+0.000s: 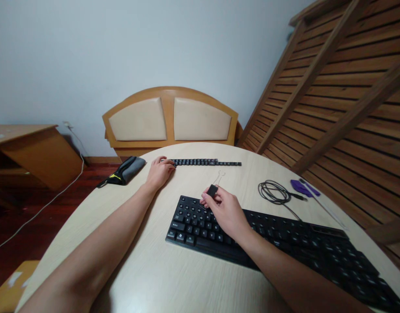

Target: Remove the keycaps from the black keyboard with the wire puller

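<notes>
A black keyboard (200,237) lies slanted across the near right of the table, with some keys gone from its upper left rows. Above that part, my right hand (227,211) is closed around the black handle of a keycap puller (213,190), whose thin wire loops point away from me. Farther back, black keycaps (200,162) lie lined up in rows. At the left end of these rows, the bent fingers of my left hand (160,171) close on a keycap, mostly hidden by the fingers.
On the round pale table (134,265), a black and grey pouch (126,169) lies at the left edge. To the right are a coiled cable (274,192), a purple cloth (304,188) and a thin pale stick (323,204). A wooden headboard (169,115) stands behind.
</notes>
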Available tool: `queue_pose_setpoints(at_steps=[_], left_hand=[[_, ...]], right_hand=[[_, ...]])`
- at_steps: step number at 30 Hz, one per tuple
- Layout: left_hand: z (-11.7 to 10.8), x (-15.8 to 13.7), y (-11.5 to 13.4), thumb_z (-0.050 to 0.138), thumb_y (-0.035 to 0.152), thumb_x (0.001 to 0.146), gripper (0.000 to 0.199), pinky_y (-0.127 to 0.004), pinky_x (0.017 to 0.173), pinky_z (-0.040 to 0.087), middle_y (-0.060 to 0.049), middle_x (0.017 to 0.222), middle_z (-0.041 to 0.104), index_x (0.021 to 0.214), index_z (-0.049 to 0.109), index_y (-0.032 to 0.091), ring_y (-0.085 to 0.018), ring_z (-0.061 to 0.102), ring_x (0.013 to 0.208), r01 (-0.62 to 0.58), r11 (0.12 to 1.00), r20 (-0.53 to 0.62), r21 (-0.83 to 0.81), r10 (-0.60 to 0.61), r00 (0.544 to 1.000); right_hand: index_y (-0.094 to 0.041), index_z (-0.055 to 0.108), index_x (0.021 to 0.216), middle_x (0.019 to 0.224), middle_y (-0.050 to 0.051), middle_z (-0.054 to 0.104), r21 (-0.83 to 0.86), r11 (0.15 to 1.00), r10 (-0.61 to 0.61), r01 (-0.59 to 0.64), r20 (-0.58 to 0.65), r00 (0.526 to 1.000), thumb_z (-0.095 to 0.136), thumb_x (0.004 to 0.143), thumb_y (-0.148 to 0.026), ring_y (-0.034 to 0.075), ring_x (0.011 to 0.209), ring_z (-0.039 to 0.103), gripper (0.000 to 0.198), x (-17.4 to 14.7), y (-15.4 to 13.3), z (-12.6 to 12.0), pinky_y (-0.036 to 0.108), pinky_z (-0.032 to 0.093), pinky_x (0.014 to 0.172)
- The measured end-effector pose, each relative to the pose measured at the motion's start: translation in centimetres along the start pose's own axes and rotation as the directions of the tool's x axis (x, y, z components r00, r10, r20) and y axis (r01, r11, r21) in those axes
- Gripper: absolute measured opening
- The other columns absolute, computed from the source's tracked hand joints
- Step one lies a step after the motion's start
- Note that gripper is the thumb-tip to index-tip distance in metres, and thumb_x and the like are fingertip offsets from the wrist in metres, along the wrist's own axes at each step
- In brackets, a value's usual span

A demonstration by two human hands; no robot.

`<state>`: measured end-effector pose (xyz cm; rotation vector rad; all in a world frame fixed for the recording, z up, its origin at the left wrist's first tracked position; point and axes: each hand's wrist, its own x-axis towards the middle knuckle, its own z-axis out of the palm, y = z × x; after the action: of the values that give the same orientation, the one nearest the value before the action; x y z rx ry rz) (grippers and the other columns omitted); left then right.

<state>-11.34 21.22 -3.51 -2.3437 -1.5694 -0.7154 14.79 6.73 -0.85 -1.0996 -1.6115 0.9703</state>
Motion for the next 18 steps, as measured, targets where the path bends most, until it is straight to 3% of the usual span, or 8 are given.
queue_pose_setpoints(at_steps=[12, 18], left_hand=[[-0.7, -0.2, 0.7, 0.058, 0.02, 0.086, 0.017, -0.049, 0.099, 0.037, -0.007, 0.114, 0.069, 0.085, 0.074, 0.023, -0.033, 0.046, 0.118, 0.053, 0.999, -0.034, -0.003, -0.053, 0.998], [-2.2, -0.5, 1.7, 0.051, 0.013, 0.082, 0.018, -0.049, 0.093, 0.039, -0.015, 0.105, 0.063, 0.094, 0.064, 0.016, -0.034, 0.049, 0.108, 0.192, 0.979, -0.115, -0.066, -0.199, 0.973]], right_hand=[[-0.019, 0.063, 0.089, 0.078, 0.006, 0.073, -0.002, 1.0, 0.004, -0.004, -0.002, 1.0, 0.058, 0.09, -0.033, 0.02, 0.077, 0.072, 0.016, 0.0, 0.0, 0.0, 0.031, 0.056, 0.072], [-0.018, 0.063, 0.091, 0.08, 0.007, 0.073, 0.003, 1.0, 0.008, -0.008, -0.007, 1.0, 0.058, 0.09, -0.035, 0.021, 0.078, 0.072, 0.017, 0.0, 0.4, 0.0, 0.031, 0.056, 0.071]])
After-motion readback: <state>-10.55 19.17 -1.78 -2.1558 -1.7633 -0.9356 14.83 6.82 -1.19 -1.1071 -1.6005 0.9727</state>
